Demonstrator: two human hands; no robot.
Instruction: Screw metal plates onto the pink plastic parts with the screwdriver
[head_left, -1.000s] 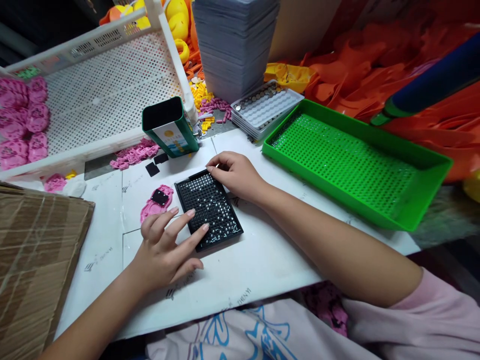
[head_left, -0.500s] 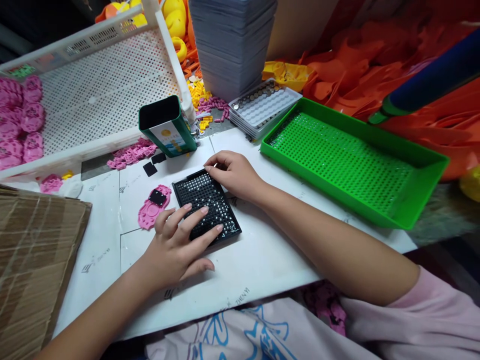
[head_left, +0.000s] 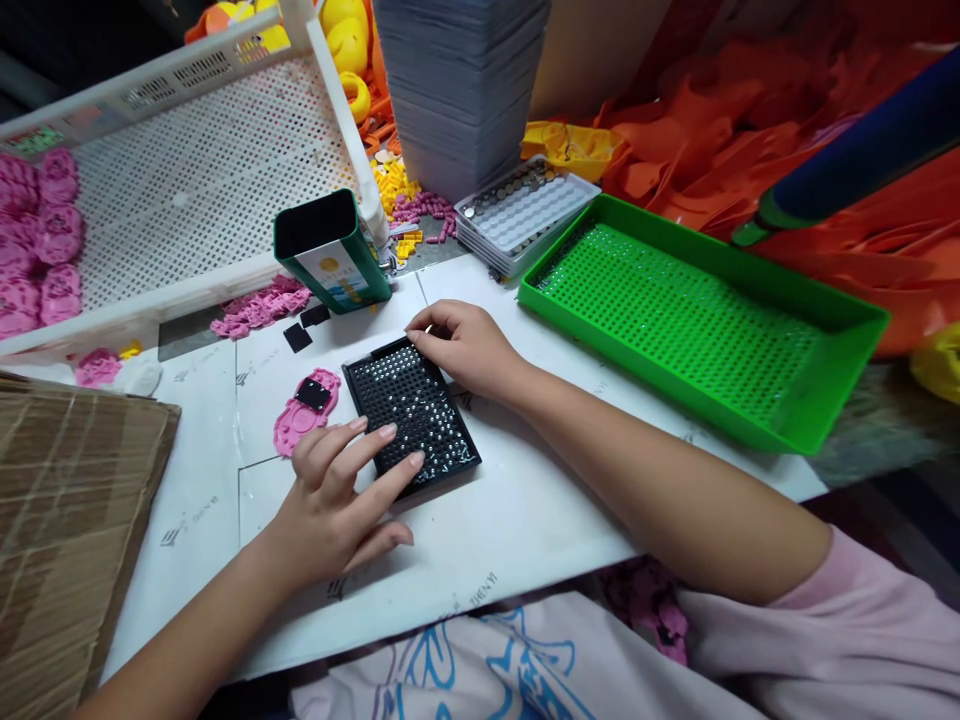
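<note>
On the white work surface (head_left: 525, 520) lies a black perforated tray (head_left: 431, 405) with many small shiny metal pieces in and over its holes. My left hand (head_left: 334, 495) is spread over the tray's near-left part, its fingertips on or just above the metal pieces. The thumb and fingers of my right hand (head_left: 471, 345) pinch the tray's far corner. Just left of the tray is a pink plastic shell (head_left: 291, 432), with a black square piece (head_left: 312, 394) on it. Farther back lie two loose black squares (head_left: 298, 338).
A dark green tin (head_left: 334, 250) stands behind the tray. To the right are a green perforated tray (head_left: 675, 330) and stacked pale trays (head_left: 525, 215) holding round metal pieces. A white crate (head_left: 210, 180) with pink parts sits back left; a cardboard box (head_left: 75, 500) borders the left side.
My left hand slid right across the black tray, then back left and slightly toward me. My right hand stays at the far corner. The whole view has shifted slightly.
</note>
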